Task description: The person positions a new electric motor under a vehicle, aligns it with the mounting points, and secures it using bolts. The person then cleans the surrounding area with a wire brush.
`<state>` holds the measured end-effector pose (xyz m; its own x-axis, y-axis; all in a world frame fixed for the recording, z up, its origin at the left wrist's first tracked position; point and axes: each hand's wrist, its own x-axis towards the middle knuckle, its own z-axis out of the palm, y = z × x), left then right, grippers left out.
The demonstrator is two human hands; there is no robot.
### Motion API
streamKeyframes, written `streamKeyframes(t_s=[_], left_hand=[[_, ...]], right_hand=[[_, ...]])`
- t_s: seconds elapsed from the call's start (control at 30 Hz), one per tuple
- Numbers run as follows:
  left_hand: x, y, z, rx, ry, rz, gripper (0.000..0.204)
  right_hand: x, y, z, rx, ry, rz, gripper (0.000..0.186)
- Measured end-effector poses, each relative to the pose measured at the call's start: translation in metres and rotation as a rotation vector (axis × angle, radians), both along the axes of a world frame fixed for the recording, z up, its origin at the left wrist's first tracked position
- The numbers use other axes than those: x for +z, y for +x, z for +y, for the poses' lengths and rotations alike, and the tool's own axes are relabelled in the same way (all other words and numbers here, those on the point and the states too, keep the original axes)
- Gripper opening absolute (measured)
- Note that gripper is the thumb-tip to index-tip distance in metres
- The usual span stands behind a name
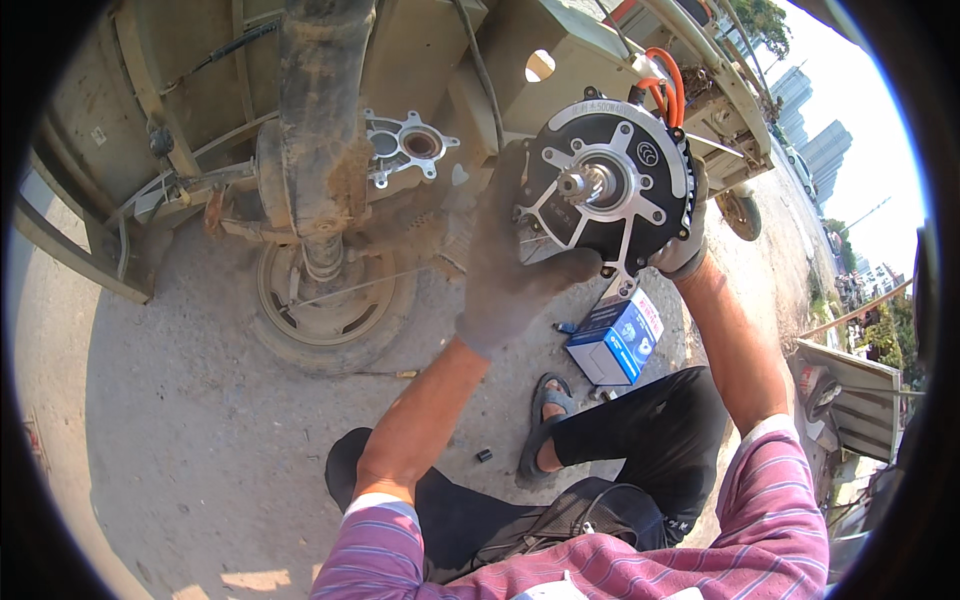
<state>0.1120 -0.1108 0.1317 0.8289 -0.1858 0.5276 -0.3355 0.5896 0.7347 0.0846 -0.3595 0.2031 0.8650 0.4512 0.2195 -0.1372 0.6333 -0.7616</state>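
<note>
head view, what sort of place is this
Most likely an outdoor roadside spot, perhaps used for vehicle repair: a dusty wheel shows beneath a vehicle, a motor-like unit is held up beside it, and tall buildings stand in the distance.

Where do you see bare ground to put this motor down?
The widest bare ground lies below the lower wheel, left of the left forearm. Less room: between that forearm and the sandal, where a small black piece lies. Crowded: around the blue box, with sandal and small parts close.
</note>
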Motion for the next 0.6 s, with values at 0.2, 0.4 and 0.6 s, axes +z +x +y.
streamKeyframes(t_s=[0.2,0.4,0.6], left_hand=[[-0.012,0.003,0.002,-0.134,-0.052,0.025,0.125],[-0.023,-0.017,0.01,-0.168,0.134,-0.079,0.114],[-0.022,-0.039,0.016,-0.223,0.04,-0.03,0.094]], right_hand=[[-0.031,-0.02,0.012,-0.582,-0.491,-0.009,0.097],[-0.059,-0.04,0.019,-0.542,-0.153,0.194,0.082],[-0.067,-0.062,0.033,-0.562,-0.077,0.267,0.067]])
